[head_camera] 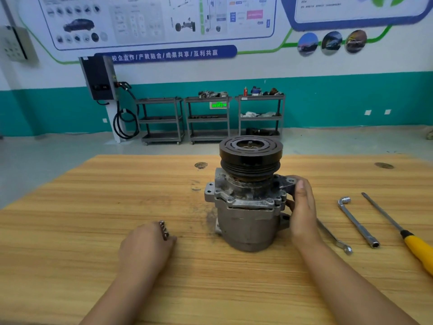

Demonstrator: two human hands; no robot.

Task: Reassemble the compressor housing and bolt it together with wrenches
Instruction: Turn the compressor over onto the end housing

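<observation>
Forearms come in from the near edge, hands well apart. Left hand (pixel 145 242) lies low on the table (pixel 93 195), near-left of the work, fingers curled over a small cluster of bolts (pixel 164 229) whose heads show just past the fingertips. Cannot tell if it actually pinches them or only rests on them. Right hand (pixel 302 207) grips the compressor housing (pixel 248 221) on its right side, with the thumb up by a mounting ear and the fingers wrapped behind.

The housing stands mid-table, long axis vertical, dark pulley (pixel 250 153) on top and rear end on the wood. Its flange (pixel 246 202) runs round at mid-height, with the bolt holes facing up and toward the camera.

Key relation: the bolts are left and nearer than the housing, and the flange holes are up and to the right of them. Left hand is the one at the bolts, while the right hand is steadying the body. The likely next step is to lift a bolt and drop it straight down into a flange hole. The overhanging pulley may crowd the far-side holes.

Tools lie right of the housing:
- combination wrench (pixel 335 240), just beside the right wrist and partly hidden under it
- L-shaped socket wrench (pixel 358 221), further right
- yellow-handled screwdriver (pixel 412 240), furthest right

All three lie diagonally, on the right hand's side.

Nothing sits between the bolts and the housing. Carts (pixel 207 118) stand far back, by the wall.
</observation>
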